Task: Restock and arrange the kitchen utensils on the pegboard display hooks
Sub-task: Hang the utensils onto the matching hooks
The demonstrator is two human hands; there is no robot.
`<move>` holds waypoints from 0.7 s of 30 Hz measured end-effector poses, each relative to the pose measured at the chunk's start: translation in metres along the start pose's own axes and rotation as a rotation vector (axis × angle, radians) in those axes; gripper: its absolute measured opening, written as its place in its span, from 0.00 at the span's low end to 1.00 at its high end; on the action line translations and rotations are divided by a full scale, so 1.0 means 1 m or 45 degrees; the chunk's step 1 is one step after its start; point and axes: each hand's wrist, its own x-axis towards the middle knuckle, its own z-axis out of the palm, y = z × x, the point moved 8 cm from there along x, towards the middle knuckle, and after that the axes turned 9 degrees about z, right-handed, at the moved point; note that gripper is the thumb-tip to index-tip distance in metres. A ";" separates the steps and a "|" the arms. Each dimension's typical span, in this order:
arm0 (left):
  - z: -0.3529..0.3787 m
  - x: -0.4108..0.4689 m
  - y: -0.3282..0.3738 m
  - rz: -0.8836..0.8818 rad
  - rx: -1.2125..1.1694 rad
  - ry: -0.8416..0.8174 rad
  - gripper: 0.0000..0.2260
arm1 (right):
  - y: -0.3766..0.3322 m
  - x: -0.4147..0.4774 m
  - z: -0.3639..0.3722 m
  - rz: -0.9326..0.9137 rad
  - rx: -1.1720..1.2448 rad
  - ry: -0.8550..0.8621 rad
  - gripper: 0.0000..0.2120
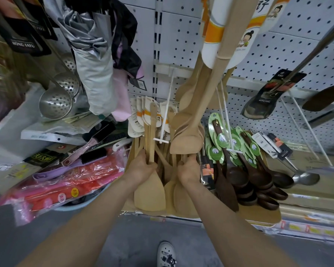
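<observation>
Below the pegboard (pixel 181 31), my left grip (pixel 143 167) curls round a bunch of pale spatulas (pixel 149 197) by their handles, blades pointing down toward the front edge of the cardboard box (pixel 128 203) they lie in. My right grip (pixel 187 170) is curled into the same pile, fingers round more handles. A narrow gap is open between my wrists. A white hook (pixel 167 112) ends just above it, and hanging spatulas (pixel 189 122) reach close over my right knuckles. Dark spoons (pixel 239 176) crowd the right side, red packets (pixel 69 182) the left. Grey floor (pixel 135 237) lies free below the shelf edge.
</observation>
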 end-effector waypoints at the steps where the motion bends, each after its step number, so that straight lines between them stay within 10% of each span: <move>1: -0.003 -0.002 -0.001 -0.003 0.001 -0.011 0.13 | 0.001 0.000 0.000 -0.017 -0.034 0.009 0.19; 21: 0.006 -0.039 -0.023 0.049 -0.167 -0.129 0.23 | 0.006 -0.029 -0.003 -0.029 0.127 0.138 0.18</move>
